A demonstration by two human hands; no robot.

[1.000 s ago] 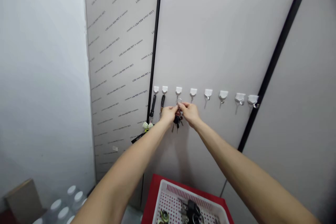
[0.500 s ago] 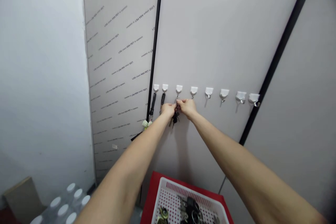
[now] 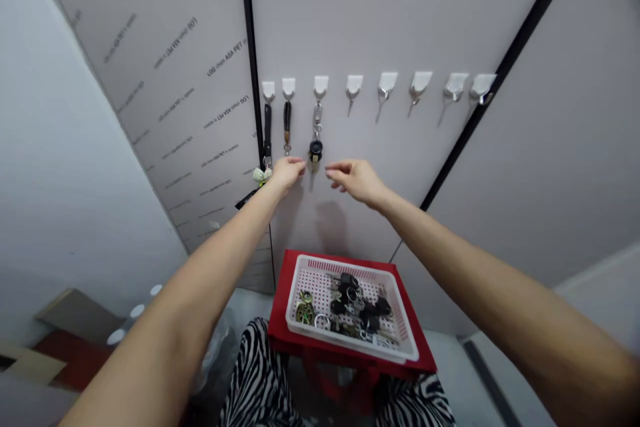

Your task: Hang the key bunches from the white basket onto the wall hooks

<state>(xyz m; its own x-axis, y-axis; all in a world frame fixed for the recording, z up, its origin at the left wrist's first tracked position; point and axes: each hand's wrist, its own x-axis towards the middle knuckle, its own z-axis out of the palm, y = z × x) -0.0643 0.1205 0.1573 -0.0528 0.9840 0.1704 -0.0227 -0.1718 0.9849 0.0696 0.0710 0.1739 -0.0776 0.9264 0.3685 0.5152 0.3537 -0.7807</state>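
A bunch of keys with a silver chain hangs from the third white hook on the panel. Just left of its lower end is my left hand, fingers stretched out and empty, in front of the lower part of a key strap on the second hook. My right hand is to the right of the keys, its fingers apart with nothing in them. From the first hook hangs a dark strap with a pale bow charm and a black tag below.
Several more white hooks, such as this one, continue rightward. Below, a white plastic basket of keys rests on a red box or bag above zebra-patterned trousers. White-capped bottles stand at lower left, partly behind my left arm.
Both hands have let go of the key bunch and moved apart, leaving it hanging on the third hook. The view has tilted down, showing more of the basket.
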